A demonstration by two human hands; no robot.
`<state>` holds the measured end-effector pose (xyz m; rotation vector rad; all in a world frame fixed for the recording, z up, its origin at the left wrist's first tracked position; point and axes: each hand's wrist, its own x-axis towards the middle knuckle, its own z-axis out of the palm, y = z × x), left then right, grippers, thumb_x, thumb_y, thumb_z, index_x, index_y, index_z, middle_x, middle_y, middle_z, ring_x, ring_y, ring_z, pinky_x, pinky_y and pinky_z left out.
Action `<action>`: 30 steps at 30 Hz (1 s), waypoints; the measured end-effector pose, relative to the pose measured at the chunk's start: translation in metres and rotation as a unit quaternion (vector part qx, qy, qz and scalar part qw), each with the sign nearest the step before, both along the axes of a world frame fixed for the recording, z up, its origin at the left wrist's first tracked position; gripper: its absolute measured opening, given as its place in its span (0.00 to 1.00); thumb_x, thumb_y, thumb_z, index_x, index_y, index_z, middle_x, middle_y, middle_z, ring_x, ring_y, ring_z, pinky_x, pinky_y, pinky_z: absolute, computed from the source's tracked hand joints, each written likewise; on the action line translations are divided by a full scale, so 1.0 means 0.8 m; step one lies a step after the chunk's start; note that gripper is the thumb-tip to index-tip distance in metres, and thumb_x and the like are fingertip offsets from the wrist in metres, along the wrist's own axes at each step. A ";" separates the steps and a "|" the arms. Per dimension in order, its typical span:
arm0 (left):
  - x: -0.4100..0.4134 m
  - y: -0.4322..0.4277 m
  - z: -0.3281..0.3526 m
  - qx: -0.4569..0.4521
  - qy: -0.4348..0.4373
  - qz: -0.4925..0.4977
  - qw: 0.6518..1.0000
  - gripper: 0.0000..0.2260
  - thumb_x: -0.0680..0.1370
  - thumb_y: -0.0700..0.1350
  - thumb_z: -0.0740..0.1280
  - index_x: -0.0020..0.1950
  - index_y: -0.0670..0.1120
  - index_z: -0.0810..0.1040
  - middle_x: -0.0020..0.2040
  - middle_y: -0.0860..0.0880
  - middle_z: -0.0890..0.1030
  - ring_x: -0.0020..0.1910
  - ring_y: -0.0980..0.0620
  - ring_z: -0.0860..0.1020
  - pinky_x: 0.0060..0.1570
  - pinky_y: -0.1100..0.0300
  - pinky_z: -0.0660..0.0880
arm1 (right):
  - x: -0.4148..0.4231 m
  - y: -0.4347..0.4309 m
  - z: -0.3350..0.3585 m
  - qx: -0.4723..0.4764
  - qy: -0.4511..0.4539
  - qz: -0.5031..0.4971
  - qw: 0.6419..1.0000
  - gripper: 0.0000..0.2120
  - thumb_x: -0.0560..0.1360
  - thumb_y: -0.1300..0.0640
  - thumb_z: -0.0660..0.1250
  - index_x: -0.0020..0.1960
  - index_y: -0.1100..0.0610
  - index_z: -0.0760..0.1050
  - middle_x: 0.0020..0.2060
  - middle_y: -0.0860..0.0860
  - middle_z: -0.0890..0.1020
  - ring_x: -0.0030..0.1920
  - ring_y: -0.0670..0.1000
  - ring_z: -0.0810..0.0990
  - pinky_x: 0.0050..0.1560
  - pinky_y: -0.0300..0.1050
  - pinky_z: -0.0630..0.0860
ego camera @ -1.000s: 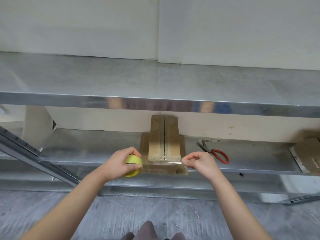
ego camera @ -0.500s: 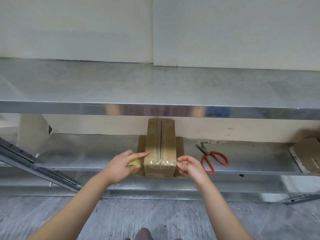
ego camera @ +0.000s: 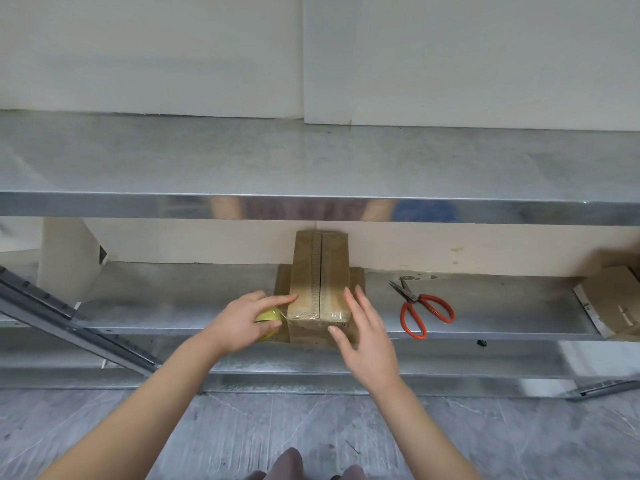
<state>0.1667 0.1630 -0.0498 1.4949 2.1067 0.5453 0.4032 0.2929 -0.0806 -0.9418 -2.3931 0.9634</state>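
Squarely at mid-frame the cardboard box (ego camera: 320, 271) sits on the lower shelf (ego camera: 173, 306); the left hand (ego camera: 239, 323) grips the yellow tape roll (ego camera: 268, 315) against its left side (forefinger on cardboard), and the right hand (ego camera: 367, 330) lies flat-fingered on its right corner.

**Cardboard box** (ego camera: 320, 271) — brown, long and narrow, lying on the lower metal shelf (ego camera: 173, 306) with its length running away from the viewer. The two top flaps are closed and meet along a dark centre seam. Glossy clear tape crosses the near end of the top and folds down over the front face. Brown flaps spread out low on both sides.

**Tape roll** (ego camera: 269, 315) — small, yellow-green, just beside the box's near left corner, largely covered by the left hand (ego camera: 239, 323) that grips it. A clear strip joins roll and box. The right hand (ego camera: 367, 327) lies flat against the near right corner.
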 end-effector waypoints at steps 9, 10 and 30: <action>-0.004 -0.028 0.022 0.046 -0.116 0.120 0.985 0.11 0.70 0.53 0.77 0.49 0.59 0.80 0.43 0.60 0.82 0.45 0.63 0.78 0.43 0.71 0.70 | -0.016 0.017 0.007 -0.146 0.041 -0.032 0.988 0.25 0.77 0.47 0.68 0.73 0.42 0.67 0.73 0.43 0.68 0.72 0.42 0.67 0.71 0.39 0.65; -0.006 -0.031 0.024 0.048 -0.132 0.130 0.981 0.10 0.69 0.53 0.77 0.48 0.59 0.80 0.43 0.60 0.82 0.44 0.63 0.78 0.42 0.72 0.71 | -0.018 0.016 0.008 -0.162 0.050 -0.036 0.985 0.25 0.77 0.48 0.68 0.73 0.43 0.68 0.73 0.44 0.68 0.72 0.42 0.67 0.72 0.40 0.65; -0.025 -0.039 0.001 0.001 0.022 0.040 0.999 0.11 0.73 0.55 0.72 0.48 0.59 0.71 0.46 0.62 0.75 0.45 0.64 0.73 0.41 0.72 0.64 | -0.005 0.011 0.009 -0.072 -0.053 0.004 0.996 0.22 0.79 0.34 0.50 0.73 0.28 0.55 0.77 0.45 0.57 0.78 0.47 0.52 0.75 0.46 0.54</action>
